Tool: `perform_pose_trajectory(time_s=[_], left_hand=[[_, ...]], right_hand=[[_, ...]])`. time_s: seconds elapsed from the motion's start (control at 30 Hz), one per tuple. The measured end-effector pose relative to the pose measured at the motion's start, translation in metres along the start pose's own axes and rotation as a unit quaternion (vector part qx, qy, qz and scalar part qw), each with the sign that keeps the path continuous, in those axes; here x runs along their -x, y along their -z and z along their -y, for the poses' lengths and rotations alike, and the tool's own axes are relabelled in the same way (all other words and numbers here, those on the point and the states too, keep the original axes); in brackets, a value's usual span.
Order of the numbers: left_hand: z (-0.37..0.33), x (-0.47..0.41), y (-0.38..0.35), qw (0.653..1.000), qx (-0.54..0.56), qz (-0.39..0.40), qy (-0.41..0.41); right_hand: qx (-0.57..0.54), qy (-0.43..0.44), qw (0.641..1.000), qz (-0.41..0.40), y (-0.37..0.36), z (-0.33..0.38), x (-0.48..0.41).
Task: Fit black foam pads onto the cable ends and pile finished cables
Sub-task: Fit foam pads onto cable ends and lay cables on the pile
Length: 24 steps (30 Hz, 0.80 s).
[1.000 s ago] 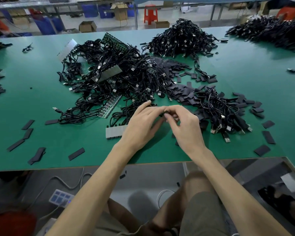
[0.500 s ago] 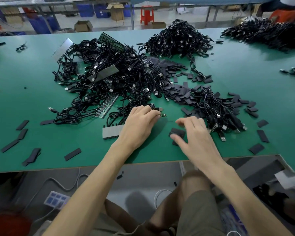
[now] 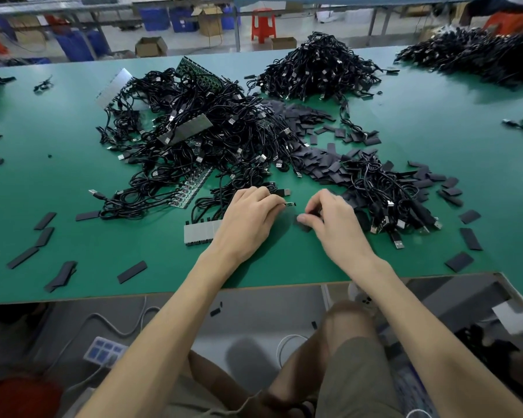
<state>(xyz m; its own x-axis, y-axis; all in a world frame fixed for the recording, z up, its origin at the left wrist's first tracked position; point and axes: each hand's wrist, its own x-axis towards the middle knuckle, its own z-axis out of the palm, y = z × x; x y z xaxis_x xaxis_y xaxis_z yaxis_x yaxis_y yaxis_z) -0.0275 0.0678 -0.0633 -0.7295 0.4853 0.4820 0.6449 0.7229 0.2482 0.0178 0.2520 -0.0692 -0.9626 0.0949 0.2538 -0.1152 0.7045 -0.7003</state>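
A red plastic stool (image 3: 263, 24) stood at twelve o'clock beyond the green-topped table (image 3: 58, 182); an open brown cardboard box (image 3: 150, 46) and blue plastic crates (image 3: 154, 18) sat at eleven.

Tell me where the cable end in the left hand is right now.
Head view, front middle of the green table: the cable end pokes rightward out of the left hand, just left of the right hand, which pinches a black foam pad.

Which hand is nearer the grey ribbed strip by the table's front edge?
Left. The left hand, pinching a cable end, overlaps the grey ribbed strip; the right hand, on a foam pad, is farther right.
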Motion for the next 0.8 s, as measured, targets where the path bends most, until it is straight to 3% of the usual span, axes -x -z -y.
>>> perform_pose_trajectory(time_s=[0.13, 0.3, 0.57, 0.8], left_hand=[[0.002, 0.001, -0.002, 1.0, 0.001, -0.002, -0.006], [0.004, 0.002, -0.004, 1.0, 0.01, 0.003, -0.027], [-0.003, 0.003, 0.004, 0.999, 0.034, -0.014, 0.014], [-0.003, 0.004, 0.005, 0.999, 0.04, -0.007, 0.031]], right_hand=[[-0.098, -0.037, 0.994, -0.036, 0.001, -0.001, -0.012], [-0.259, -0.067, 0.961, -0.07, 0.009, -0.011, -0.008], [-0.306, -0.074, 0.949, 0.012, 0.007, -0.013, -0.006], [-0.329, -0.058, 0.942, 0.017, 0.007, -0.012, -0.007]])
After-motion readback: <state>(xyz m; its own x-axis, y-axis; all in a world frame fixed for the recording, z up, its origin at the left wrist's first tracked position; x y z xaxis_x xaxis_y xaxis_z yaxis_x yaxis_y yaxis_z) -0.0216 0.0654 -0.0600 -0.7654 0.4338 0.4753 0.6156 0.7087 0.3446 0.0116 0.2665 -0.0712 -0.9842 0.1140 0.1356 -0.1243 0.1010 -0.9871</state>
